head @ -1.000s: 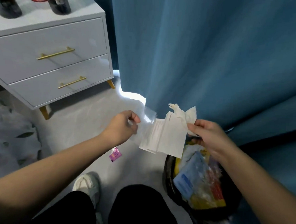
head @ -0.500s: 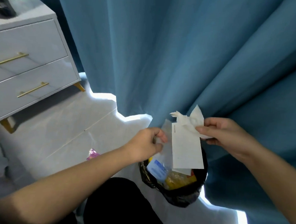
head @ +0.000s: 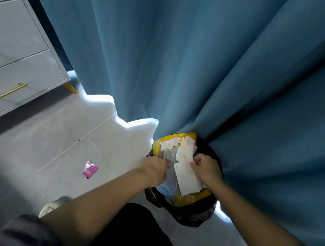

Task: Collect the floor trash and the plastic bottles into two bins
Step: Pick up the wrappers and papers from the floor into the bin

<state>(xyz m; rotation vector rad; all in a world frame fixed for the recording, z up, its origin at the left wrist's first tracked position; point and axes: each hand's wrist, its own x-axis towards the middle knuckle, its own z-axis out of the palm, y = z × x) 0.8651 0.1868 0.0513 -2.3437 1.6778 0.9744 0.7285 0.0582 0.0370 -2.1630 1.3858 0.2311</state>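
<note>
Bent over the black-lined bin (head: 190,216) at lower centre of the frame, tucked against the blue curtain (head: 198,68). Pinching a white card (head: 187,178) and a crumpled tissue (head: 185,152) in the curled right hand (head: 205,167), right at the bin's mouth. Gripping, judging through heavy motion blur, a clear plastic film (head: 168,157) in the left hand (head: 153,169), fingers curled, just left of the card. Holding both pieces directly over the rubbish already heaped inside, with a yellow bag (head: 176,139) standing up at the far rim. Straight down from both hands, then, for the drop. Card's long axis slanting from upper left to lower right, lower end touching the heap or just short of it; cannot tell which. Neither hand clearly nearer, both over the opening. Probably only a letting-go left for this load. Still to fetch: a purple wrapper (head: 90,169) on the grey floor (head: 63,136), well left of the bin and on the left hand's side. No plastic bottles and no second bin in view. Against half a second ago: hands lowered from above the rim down into the mouth and drawn closer together, card no longer hanging free in the air, view swung closer, with the white dresser (head: 20,59) pushed further toward the upper left edge.
</note>
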